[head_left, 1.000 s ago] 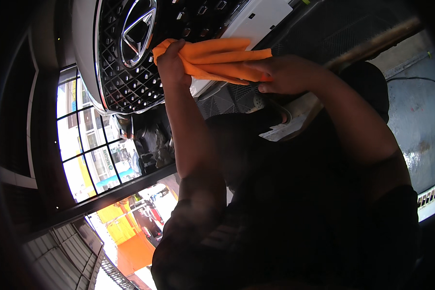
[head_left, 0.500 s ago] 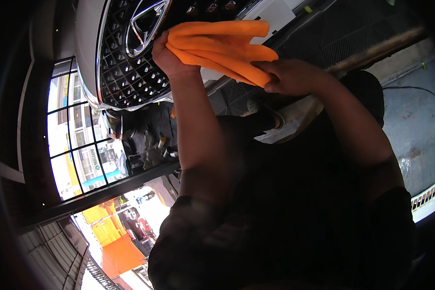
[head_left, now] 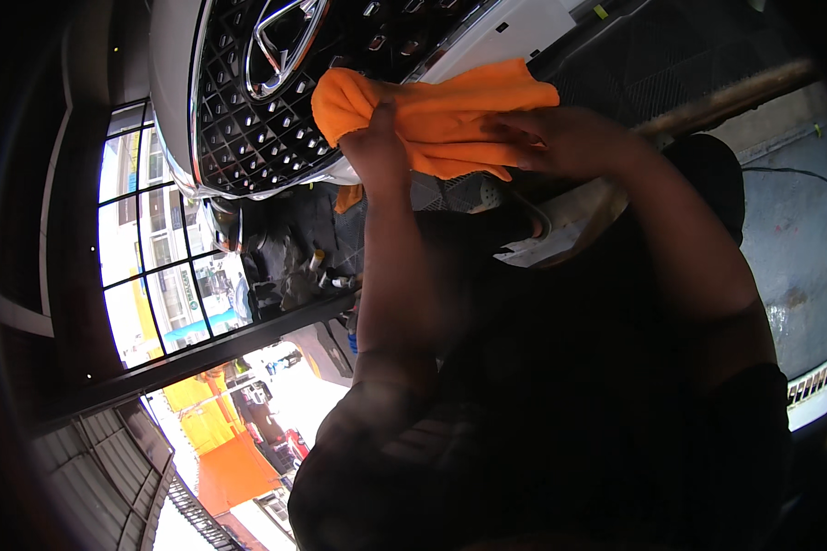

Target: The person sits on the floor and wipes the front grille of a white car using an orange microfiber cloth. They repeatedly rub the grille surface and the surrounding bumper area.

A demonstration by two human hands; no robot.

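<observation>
An orange cloth [head_left: 441, 115] is bunched between both my hands in front of a white car's black mesh grille [head_left: 248, 119]. My left hand [head_left: 374, 151] grips the cloth's left end, fingers curled around it. The cloth's right side lies under the fingers of my right hand [head_left: 560, 138], which press on top of it. A chrome emblem [head_left: 280, 41] sits in the grille just above and left of the cloth. Both forearms rise from the bottom of the view.
The car's white bumper [head_left: 170, 83] curves down the left. A grey floor [head_left: 790, 239] with a cable lies at right. Windows [head_left: 156, 275] and an orange awning [head_left: 234, 468] show at lower left. My dark clothing fills the lower middle.
The cloth has gone from stretched-out folds to a tighter bunch and sits lower and more to the right of the emblem. My hands have drawn closer together.
</observation>
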